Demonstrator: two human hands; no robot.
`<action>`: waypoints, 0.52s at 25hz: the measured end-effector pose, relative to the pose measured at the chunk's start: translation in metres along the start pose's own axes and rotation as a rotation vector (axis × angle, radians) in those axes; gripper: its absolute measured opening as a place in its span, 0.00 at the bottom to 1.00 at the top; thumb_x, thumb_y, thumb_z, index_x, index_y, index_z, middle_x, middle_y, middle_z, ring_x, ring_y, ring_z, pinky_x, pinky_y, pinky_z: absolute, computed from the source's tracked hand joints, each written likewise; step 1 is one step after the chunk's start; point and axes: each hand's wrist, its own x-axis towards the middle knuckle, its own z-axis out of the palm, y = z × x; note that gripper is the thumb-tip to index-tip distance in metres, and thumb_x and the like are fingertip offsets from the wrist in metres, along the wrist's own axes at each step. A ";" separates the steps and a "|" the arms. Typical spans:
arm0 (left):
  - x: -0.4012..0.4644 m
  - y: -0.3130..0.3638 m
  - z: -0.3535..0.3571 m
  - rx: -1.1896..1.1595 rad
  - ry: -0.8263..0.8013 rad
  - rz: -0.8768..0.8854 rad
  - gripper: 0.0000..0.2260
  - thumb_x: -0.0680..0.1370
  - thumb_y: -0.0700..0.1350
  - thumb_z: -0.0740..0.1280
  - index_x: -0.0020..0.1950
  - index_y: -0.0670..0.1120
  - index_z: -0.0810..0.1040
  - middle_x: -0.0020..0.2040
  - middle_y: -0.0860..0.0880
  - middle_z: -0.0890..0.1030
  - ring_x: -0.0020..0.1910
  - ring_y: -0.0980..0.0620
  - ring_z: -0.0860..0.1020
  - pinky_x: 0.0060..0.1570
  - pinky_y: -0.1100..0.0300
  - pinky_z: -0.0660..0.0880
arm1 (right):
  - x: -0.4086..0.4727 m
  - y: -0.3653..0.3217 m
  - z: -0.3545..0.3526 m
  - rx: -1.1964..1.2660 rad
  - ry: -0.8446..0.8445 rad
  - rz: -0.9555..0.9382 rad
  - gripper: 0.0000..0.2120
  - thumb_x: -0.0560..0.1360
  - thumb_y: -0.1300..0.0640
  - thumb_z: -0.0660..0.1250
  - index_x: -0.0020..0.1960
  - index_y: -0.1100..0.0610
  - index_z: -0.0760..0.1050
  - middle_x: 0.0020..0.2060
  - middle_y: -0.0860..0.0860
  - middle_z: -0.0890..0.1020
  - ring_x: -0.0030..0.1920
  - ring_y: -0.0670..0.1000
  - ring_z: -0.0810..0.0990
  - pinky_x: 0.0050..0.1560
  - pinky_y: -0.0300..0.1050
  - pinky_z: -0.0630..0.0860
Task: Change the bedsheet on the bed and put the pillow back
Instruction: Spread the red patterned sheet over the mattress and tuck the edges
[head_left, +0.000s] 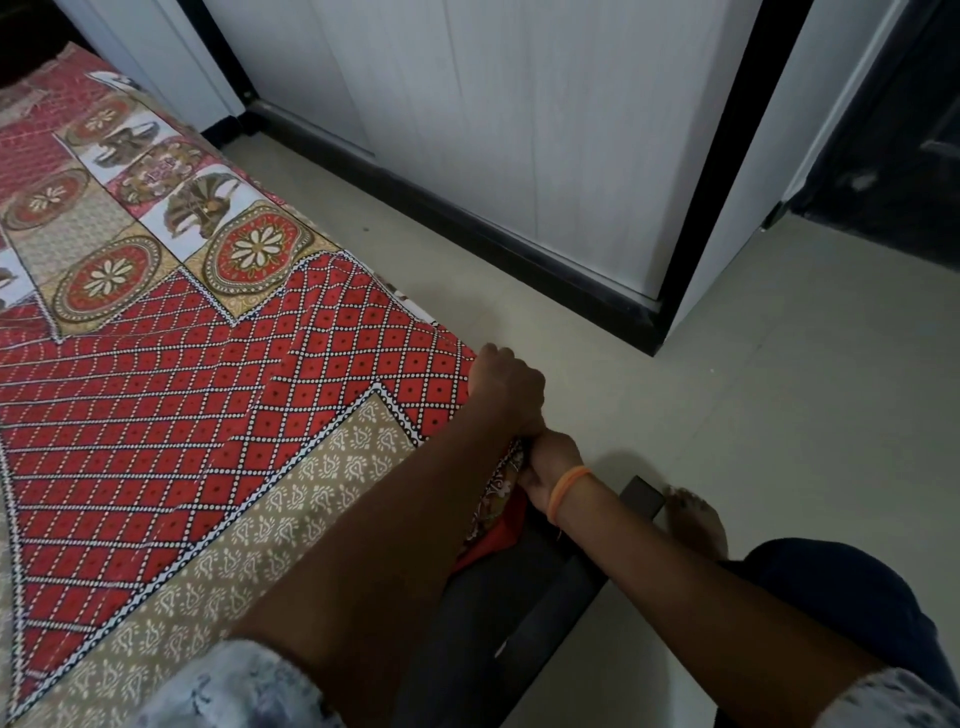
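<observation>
A red patterned bedsheet (197, 395) with white dotted diamonds, beige borders and flower medallions lies spread over the bed, filling the left half of the view. My left hand (506, 389) is curled at the sheet's near right corner, gripping the edge. Just below it my right hand (550, 467), with an orange band on the wrist, grips the bunched sheet corner hanging over the bed's side. The fingers of both hands are hidden behind the cloth. No pillow is in view.
The dark bed frame (519, 597) shows under the corner, with its end (644, 496) jutting out. My bare foot (696, 525) stands on the pale tiled floor (727, 395) beside it. White wardrobe doors (519, 130) with a black base run along the far side.
</observation>
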 end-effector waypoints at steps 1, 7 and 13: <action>0.000 0.000 0.001 -0.006 0.007 -0.003 0.20 0.78 0.61 0.62 0.61 0.48 0.75 0.55 0.46 0.79 0.56 0.45 0.76 0.56 0.52 0.69 | -0.012 -0.001 -0.003 -0.033 0.045 -0.051 0.13 0.81 0.61 0.57 0.46 0.59 0.80 0.44 0.57 0.84 0.46 0.56 0.81 0.42 0.45 0.78; -0.001 0.000 0.002 -0.017 0.015 -0.027 0.21 0.78 0.63 0.60 0.60 0.49 0.77 0.55 0.47 0.80 0.56 0.46 0.76 0.55 0.53 0.69 | -0.043 0.016 -0.005 0.250 -0.232 0.163 0.36 0.75 0.27 0.52 0.64 0.55 0.76 0.59 0.59 0.81 0.60 0.59 0.78 0.56 0.54 0.77; -0.002 -0.005 0.003 -0.103 0.091 -0.051 0.22 0.82 0.61 0.55 0.60 0.48 0.78 0.55 0.46 0.80 0.56 0.47 0.77 0.53 0.54 0.68 | -0.007 0.021 0.015 0.382 -0.361 0.074 0.48 0.64 0.18 0.53 0.70 0.51 0.72 0.63 0.58 0.79 0.65 0.61 0.77 0.68 0.63 0.70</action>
